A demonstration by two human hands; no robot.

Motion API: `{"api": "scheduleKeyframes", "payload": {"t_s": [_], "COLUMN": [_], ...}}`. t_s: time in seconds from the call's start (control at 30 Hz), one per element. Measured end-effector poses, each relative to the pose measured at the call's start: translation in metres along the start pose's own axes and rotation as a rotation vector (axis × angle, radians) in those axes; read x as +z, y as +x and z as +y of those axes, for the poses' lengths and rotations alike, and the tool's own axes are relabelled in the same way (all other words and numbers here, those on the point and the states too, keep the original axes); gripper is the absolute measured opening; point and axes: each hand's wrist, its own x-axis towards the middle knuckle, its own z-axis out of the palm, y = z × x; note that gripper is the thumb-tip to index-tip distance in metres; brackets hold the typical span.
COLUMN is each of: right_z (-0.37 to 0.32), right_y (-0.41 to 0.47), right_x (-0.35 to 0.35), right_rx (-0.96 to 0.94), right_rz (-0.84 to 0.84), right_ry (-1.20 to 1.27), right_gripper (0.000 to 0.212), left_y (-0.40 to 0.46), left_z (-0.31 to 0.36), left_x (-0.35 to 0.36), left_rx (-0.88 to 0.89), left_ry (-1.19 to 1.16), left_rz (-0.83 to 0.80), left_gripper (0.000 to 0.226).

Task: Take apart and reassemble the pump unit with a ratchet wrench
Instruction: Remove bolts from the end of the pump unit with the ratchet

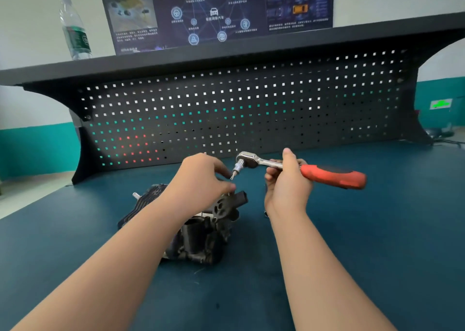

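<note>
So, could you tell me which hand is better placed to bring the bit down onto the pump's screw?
Probably the right hand: it already grips the ratchet wrench, its bit just above the pump unit. The left hand pinches something small on top.

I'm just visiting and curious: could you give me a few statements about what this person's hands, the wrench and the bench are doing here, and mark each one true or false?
1. The right hand grips the ratchet wrench. True.
2. The wrench's bit is seated in the pump unit. False: it hangs above the pump.
3. The left hand lies flat on the bench top. False: its fingers curl at the pump's top.
4. A water bottle stands on the shelf. True.
</note>
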Motion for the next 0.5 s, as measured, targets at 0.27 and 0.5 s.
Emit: {"api": "scheduleKeyframes", "payload": {"t_s": [0.27,0.5], "right_z": [0.011,0.019], "right_y": [0.013,0.017], "right_x": [-0.012,-0.018], "right_rx": [0.191,-0.152], "right_rz": [0.243,-0.052], "right_ry": [0.007,-0.565], "right_gripper": [0.023,0.027], "left_y": [-0.005,-0.007], "left_z": [-0.013,-0.021], "left_x": [0.026,0.027], "left_rx": [-0.037,-0.096], "left_ry": [-0.029,-0.238], "left_rz": [0.045,0.237], "left_gripper": [0.016,0.021]}}
